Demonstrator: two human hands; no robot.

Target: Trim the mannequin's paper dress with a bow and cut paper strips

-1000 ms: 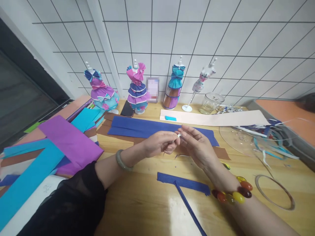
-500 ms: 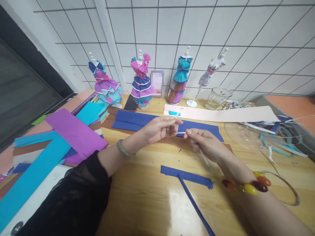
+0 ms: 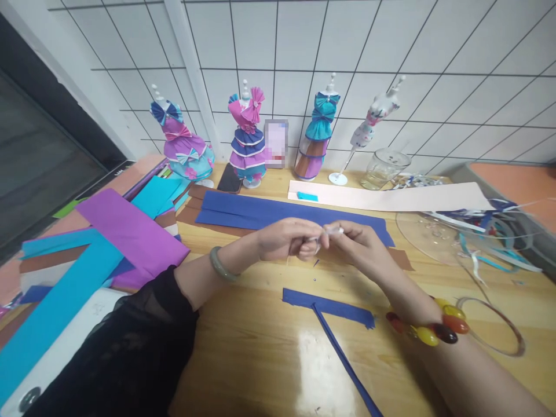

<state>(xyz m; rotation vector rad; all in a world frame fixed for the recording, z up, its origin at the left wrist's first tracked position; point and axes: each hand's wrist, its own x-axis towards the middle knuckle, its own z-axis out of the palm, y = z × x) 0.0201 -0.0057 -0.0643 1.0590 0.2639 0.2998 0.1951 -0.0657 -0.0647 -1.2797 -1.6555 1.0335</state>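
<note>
Between my hands is a thin white strip (image 3: 334, 230), bunched at the fingertips; much of it is hidden. My left hand (image 3: 290, 238), closed, pinches one part of it. The fingers of my right hand (image 3: 357, 246) are closed on it as well, and the two hands touch or nearly touch. Below them on the wooden table lie a short dark blue fabric piece (image 3: 343, 310) and a narrow dark blue strip (image 3: 345, 359) running from it toward me. Behind my hands lies a wide dark blue band (image 3: 243, 210).
Dressed miniature dress forms (image 3: 247, 136) and one undressed form (image 3: 376, 119) stand along the tiled wall. A glass jar (image 3: 384, 169) and a pale pink band (image 3: 391, 198) are at the back. Purple fabric (image 3: 134, 231) and turquoise fabric (image 3: 65, 307) overlap at left; ribbon scraps (image 3: 499, 249) lie right.
My hands have come together, the right rising slightly and the left dropping a little. The white strip, earlier stretched between them, is now gathered at the fingertips.
</note>
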